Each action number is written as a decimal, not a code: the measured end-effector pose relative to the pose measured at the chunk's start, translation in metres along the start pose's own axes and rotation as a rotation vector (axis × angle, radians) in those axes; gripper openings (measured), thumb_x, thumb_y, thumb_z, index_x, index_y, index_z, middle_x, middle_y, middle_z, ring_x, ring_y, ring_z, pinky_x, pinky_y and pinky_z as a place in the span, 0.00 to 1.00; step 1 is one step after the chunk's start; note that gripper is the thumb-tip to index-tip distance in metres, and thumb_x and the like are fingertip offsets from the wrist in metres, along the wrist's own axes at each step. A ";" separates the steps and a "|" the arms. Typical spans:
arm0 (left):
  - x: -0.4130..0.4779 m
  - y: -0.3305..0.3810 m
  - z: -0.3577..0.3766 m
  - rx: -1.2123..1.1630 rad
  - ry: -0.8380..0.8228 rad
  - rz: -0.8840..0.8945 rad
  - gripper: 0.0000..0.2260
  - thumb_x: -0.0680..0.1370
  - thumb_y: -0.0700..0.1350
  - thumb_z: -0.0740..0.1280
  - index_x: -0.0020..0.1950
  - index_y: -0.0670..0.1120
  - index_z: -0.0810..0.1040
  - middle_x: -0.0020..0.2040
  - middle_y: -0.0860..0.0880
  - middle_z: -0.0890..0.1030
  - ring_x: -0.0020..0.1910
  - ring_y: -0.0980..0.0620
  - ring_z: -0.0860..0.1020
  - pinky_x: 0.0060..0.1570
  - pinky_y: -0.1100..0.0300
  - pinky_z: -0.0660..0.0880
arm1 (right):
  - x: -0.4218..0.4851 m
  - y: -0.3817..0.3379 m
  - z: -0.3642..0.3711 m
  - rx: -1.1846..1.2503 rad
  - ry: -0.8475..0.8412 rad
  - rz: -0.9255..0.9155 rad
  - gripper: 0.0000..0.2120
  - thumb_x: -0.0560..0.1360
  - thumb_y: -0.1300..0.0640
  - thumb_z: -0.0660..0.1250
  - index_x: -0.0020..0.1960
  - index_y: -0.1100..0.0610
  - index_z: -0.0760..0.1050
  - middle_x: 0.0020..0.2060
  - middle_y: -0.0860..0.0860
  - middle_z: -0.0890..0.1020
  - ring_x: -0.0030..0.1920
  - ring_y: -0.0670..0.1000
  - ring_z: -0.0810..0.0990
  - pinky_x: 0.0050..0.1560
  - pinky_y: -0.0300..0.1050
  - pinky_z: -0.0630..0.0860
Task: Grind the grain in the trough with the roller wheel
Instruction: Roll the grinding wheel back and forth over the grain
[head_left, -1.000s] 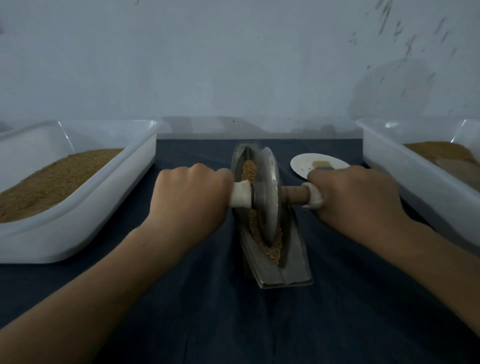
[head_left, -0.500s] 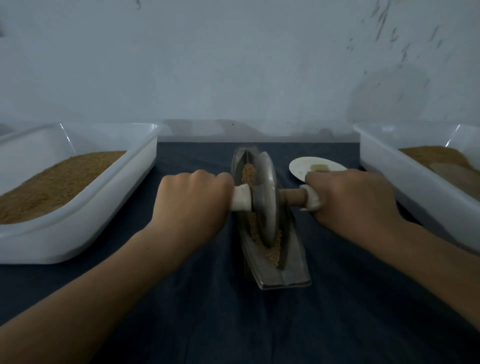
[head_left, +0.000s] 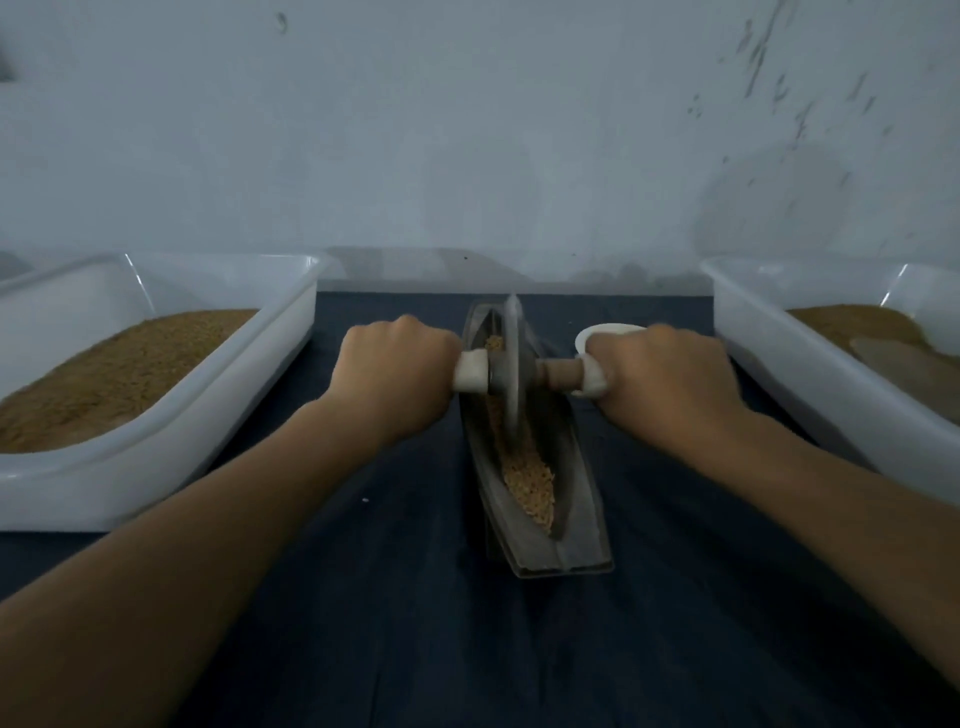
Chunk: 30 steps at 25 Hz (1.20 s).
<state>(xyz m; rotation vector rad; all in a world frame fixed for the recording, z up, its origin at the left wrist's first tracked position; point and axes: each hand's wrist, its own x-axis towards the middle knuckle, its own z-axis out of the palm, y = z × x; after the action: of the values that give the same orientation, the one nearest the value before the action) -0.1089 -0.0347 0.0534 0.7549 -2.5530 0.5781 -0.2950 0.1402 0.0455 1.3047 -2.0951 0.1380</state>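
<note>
Dark blue cloth (head_left: 415, 639) covered the table nearest the camera. On it lay the grey metal trough (head_left: 579, 525), its squared end toward the person and its length running straight away. Tan grain (head_left: 530, 480) was heaped in the near half of the channel, and a little showed again beyond the wheel. The roller wheel (head_left: 511, 364) stood upright on edge in the trough's far half, down in the grain. The left hand (head_left: 395, 369) was curled in a fist round the white-capped left end of the axle (head_left: 560, 371); the right hand (head_left: 667, 376) gripped the right end likewise. Just behind the right hand, a small white dish (head_left: 608, 329) peeked out. A left tub (head_left: 218, 410) and a right tub (head_left: 810, 384), both white and holding brown granular material, flanked the cloth before a pale wall (head_left: 467, 130).
</note>
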 end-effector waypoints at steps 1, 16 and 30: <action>-0.017 -0.002 -0.002 -0.010 0.051 0.046 0.11 0.72 0.52 0.70 0.39 0.55 0.67 0.30 0.54 0.60 0.26 0.53 0.59 0.28 0.59 0.58 | -0.013 0.001 -0.009 -0.010 0.045 -0.030 0.15 0.68 0.51 0.74 0.35 0.50 0.67 0.27 0.43 0.58 0.27 0.43 0.52 0.29 0.37 0.48; -0.025 0.007 0.000 0.028 0.111 -0.021 0.16 0.69 0.50 0.73 0.35 0.54 0.64 0.28 0.55 0.58 0.24 0.55 0.53 0.26 0.62 0.48 | -0.001 0.000 -0.005 -0.067 0.042 -0.044 0.15 0.71 0.49 0.72 0.35 0.49 0.67 0.26 0.44 0.62 0.25 0.49 0.61 0.27 0.38 0.53; 0.021 0.001 0.011 0.020 -0.022 -0.035 0.04 0.74 0.49 0.68 0.42 0.52 0.73 0.33 0.53 0.66 0.29 0.50 0.68 0.30 0.56 0.62 | 0.031 -0.001 0.018 -0.025 -0.049 0.002 0.16 0.72 0.48 0.71 0.37 0.47 0.64 0.30 0.44 0.69 0.30 0.50 0.67 0.29 0.41 0.54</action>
<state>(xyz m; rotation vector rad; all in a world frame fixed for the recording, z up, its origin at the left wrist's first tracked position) -0.1285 -0.0475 0.0540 0.8148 -2.5520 0.5880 -0.3109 0.1088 0.0492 1.3035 -2.1328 0.0807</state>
